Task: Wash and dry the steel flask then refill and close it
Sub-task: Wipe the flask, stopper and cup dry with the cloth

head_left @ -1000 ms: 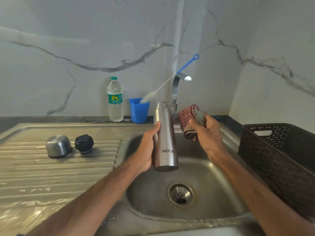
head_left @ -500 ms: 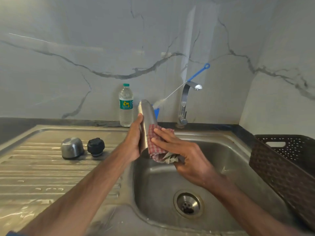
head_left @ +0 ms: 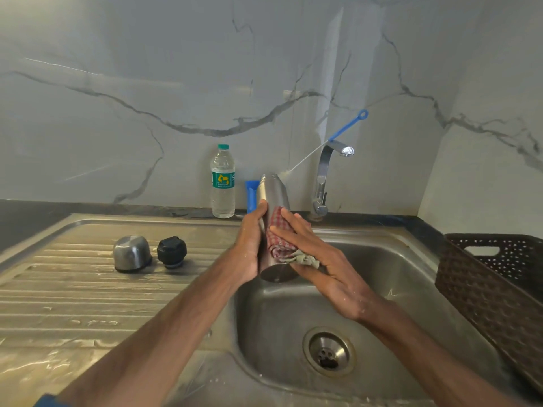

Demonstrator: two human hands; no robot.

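The steel flask (head_left: 272,191) is upright over the sink's left edge, without its cap. My left hand (head_left: 251,248) grips its body from the left. My right hand (head_left: 320,259) presses a red checked cloth (head_left: 279,239) against the flask's lower half, fingers stretched over the cloth. The steel cup lid (head_left: 131,253) and the black stopper (head_left: 172,251) rest on the ribbed drainboard (head_left: 73,289) at the left. A plastic water bottle (head_left: 222,182) with a green label stands against the wall.
The sink basin (head_left: 411,312) with its drain (head_left: 328,351) lies below the hands. The tap (head_left: 326,174) stands behind, with no water running. A blue cup (head_left: 251,195) holds a long bottle brush (head_left: 346,127). A dark perforated basket (head_left: 496,289) sits at the right.
My right hand brought the cloth from beside the tap onto the flask and now presses it lower on the body. The flask shifted left and rose toward the back.
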